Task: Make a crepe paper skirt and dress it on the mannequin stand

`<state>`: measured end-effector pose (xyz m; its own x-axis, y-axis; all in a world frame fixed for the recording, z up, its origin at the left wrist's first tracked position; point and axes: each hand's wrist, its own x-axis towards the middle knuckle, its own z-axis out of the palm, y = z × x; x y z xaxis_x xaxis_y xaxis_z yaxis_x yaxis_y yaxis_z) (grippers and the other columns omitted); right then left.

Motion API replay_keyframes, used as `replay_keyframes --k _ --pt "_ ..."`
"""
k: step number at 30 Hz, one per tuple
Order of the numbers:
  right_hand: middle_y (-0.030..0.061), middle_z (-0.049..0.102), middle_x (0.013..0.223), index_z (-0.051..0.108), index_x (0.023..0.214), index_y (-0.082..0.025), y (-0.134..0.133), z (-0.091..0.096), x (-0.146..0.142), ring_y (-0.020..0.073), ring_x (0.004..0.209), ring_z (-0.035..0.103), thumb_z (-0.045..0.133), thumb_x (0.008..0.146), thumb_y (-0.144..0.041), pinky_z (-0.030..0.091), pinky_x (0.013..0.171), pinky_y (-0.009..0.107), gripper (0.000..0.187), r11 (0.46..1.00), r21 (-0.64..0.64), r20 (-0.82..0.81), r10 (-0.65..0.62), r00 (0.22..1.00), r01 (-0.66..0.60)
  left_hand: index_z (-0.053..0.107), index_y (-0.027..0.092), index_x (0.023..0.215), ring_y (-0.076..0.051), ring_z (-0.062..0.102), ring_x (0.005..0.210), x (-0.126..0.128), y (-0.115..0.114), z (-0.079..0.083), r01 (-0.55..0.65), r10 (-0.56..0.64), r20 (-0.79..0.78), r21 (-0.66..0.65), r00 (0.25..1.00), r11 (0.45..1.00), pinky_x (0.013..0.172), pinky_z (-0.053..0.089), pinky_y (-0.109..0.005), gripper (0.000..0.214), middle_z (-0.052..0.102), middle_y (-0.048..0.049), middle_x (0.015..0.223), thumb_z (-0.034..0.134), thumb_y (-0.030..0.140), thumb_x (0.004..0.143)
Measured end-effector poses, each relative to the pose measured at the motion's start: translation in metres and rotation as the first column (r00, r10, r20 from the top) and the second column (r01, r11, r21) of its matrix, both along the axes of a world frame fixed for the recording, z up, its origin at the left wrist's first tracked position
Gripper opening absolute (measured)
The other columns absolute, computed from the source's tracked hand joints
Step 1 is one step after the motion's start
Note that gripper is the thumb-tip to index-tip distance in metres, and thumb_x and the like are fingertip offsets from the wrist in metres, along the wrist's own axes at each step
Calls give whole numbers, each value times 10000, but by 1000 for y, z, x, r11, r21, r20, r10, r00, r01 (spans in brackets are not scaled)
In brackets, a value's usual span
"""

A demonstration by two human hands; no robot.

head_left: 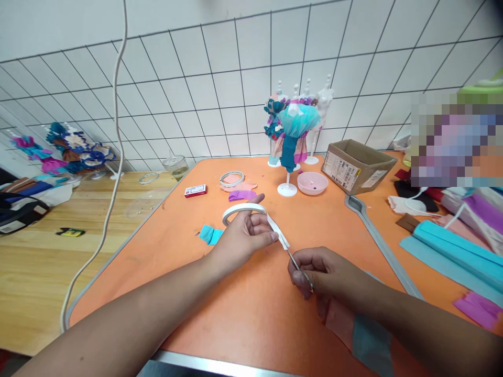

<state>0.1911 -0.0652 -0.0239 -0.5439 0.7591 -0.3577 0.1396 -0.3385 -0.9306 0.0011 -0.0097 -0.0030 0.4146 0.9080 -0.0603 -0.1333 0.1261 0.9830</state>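
Observation:
My left hand [247, 233] holds a roll of white tape [240, 207], its ring standing out past the fingers. A loose white strip [278, 230] hangs from the roll, pinched near the thumb. My right hand [324, 269] is closed around a small pair of scissors [301, 271], whose blades touch the strip's lower end. Whether the blades are parted cannot be made out. Pink and grey-blue crepe paper [371, 340] shows below my right wrist, partly covered by the forearm. Close by my left hand lies a turquoise paper piece [211, 235].
Dress forms [294, 125] in crepe paper stand at the back beside a pink bowl [312, 183] and a cardboard box [356, 166]. A red-and-white small box [195, 190] and another tape roll [231, 179] lie left. Turquoise paper [456, 256] covers the right side. A white cable [117, 131] hangs left.

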Motion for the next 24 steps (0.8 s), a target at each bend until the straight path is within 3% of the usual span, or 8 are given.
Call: replay_keyframes --k 24 --pt "-22 504 621 555 730 -176 -1 1 -1 96 526 491 628 755 -474 458 420 178 308 1000 -26 20 -16 1000 17 153 269 1462 -114 618 691 0 0 3 -1 1 -14 -1 1000 1000 677 475 -262 1013 597 19 817 753 132 658"
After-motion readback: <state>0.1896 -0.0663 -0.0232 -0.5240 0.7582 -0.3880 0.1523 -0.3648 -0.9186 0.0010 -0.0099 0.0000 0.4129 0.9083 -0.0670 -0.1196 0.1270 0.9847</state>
